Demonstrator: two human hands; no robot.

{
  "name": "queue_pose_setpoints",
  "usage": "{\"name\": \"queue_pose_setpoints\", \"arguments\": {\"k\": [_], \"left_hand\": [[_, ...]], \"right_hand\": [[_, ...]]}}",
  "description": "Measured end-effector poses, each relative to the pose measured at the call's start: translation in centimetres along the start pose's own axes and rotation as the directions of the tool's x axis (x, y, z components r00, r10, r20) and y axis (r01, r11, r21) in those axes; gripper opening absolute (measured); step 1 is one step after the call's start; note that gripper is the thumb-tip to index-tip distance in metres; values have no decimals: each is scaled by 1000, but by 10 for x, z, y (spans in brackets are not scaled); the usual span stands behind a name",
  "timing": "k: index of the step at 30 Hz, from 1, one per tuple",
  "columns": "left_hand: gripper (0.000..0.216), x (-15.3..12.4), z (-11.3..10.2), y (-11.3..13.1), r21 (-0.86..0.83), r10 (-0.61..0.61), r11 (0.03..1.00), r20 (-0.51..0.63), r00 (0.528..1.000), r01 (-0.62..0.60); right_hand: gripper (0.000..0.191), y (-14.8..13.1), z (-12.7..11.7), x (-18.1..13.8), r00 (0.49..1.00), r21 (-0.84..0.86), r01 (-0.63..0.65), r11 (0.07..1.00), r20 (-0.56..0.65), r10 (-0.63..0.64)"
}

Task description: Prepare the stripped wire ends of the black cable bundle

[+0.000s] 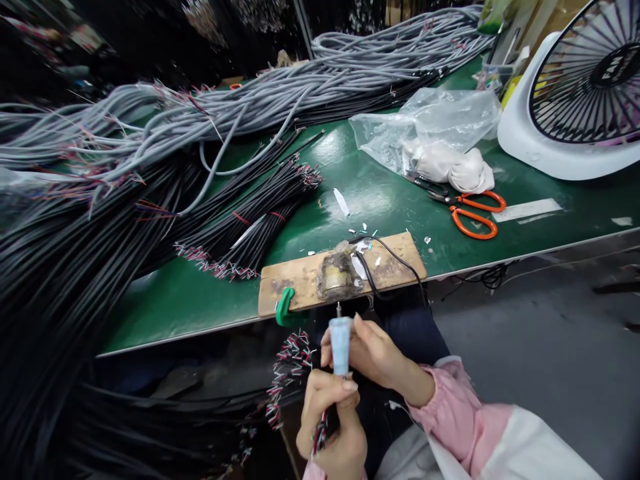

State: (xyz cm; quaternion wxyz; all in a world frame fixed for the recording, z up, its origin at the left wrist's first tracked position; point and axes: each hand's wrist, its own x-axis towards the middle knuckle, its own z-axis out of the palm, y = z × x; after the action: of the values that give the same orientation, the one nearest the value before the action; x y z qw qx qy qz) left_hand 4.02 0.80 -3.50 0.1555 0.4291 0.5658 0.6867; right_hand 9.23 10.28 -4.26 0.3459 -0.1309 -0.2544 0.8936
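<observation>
My left hand is closed round a black cable whose red, white and dark wire ends show between its fingers. My right hand is closed on a pale blue soldering iron handle, its metal tip pointing up toward a wooden board at the table's front edge. A grimy lump with solder residue sits on that board. A bunch of stripped wire ends hangs just left of my left hand.
Bundles of black cables and grey cables cover the green table. Orange-handled scissors, a plastic bag with white cloth and a white fan lie to the right. A green clamp grips the board.
</observation>
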Motion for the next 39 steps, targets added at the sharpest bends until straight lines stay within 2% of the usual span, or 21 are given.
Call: {"name": "queue_pose_setpoints", "arguments": {"k": [4, 7, 9, 12, 14, 16, 18, 21, 23, 25, 28, 31, 33, 35, 37, 39], "left_hand": [[10, 0, 2, 5, 6, -7, 1000, -50, 999, 7], [11, 0, -1, 11, 12, -38, 999, -49, 998, 38], [11, 0, -6, 15, 10, -60, 998, -12, 998, 60], [11, 0, -17, 20, 40, -136, 990, 101, 986, 133], [10, -1, -23, 21, 69, -227, 973, 172, 959, 218], [6, -5, -28, 17, 72, -301, 953, 196, 933, 293], [3, -12, -30, 9, 60, -327, 945, 159, 932, 321], [7, -29, -30, -10, 117, -288, 952, 37, 957, 282], [9, -40, -29, -22, 124, -277, 953, -27, 961, 278], [15, -50, -27, -30, 80, -289, 953, -46, 956, 292], [20, -56, -23, -32, -14, -337, 942, -31, 941, 337], [19, -53, -22, -27, -49, -357, 933, 6, 934, 357], [19, -50, -24, -24, -45, -372, 927, 21, 928, 373], [19, -47, -28, -22, -23, -395, 918, 14, 919, 395], [20, -46, -32, -21, 10, -415, 910, -4, 910, 415], [19, -45, -35, -19, 42, -417, 908, -5, 909, 417]], "right_hand": [[67, 13, -17, -11, 997, -18, 8, 1000, -82, -10], [56, 13, -22, -27, 991, -161, 32, 986, -119, -52], [48, 9, -20, -39, 994, -287, 44, 957, -80, -70], [42, 3, -13, -50, 999, -357, 39, 933, -4, -43], [40, 2, -10, -54, 999, -363, 41, 931, -1, -44], [39, 4, -9, -56, 998, -377, 43, 925, -32, -60], [39, 7, -12, -58, 994, -375, 33, 926, -80, -68], [39, 11, -19, -60, 974, -343, -3, 939, -214, -75], [40, 12, -25, -60, 946, -264, -29, 964, -318, -58], [40, 12, -30, -59, 924, -153, -37, 988, -381, -25], [41, 15, -30, -54, 919, -58, -8, 998, -394, -16], [46, 23, -25, -52, 942, -122, 34, 992, -329, -73], [46, 27, -22, -55, 958, -264, 65, 962, -254, -134], [40, 27, -18, -62, 957, -443, 98, 891, -202, -206], [32, 22, -15, -70, 948, -606, 126, 786, -162, -276], [24, 14, -13, -77, 944, -742, 171, 648, -67, -324]]}}
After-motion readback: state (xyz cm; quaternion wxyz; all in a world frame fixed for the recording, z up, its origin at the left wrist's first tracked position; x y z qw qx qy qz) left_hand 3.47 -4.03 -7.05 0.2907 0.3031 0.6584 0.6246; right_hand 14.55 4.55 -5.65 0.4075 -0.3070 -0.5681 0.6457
